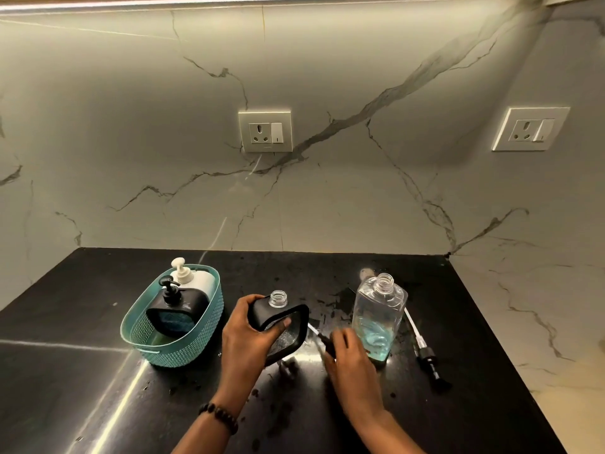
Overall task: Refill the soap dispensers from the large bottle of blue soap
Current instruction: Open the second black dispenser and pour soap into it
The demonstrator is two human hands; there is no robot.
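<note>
On the black counter [98, 322] the left hand [244, 335] grips an open dispenser [283, 326] — black-framed, clear in the middle, its threaded neck bare and pointing toward the back wall. The fingers curl over its top edge and the thumb presses across its clear face; it is tilted, and its lower end looks lifted just off the counter near the front-middle. A bead bracelet [219, 416] sits on that wrist.

The right hand [347, 352] is just beside the dispenser, fingers curled round a black pump [324, 340] whose white tube points up toward the dispenser's side. The hand is blurred, so how firm the hold is I cannot tell.

Just behind the right hand stands the big bottle [376, 314], clear, uncapped, upright toward the right side of the counter, with only a shallow pool of blue soap at its bottom. Its own pump [425, 355] lies flat on the counter to its right, near the right edge — black head toward the front, white tube toward the back.

Toward the left a teal basket [183, 352] holds two more dispensers with pumps on: a black one [173, 312] in front, a white one [193, 276] behind.

Two sockets [265, 131] sit on the marble wall.
</note>
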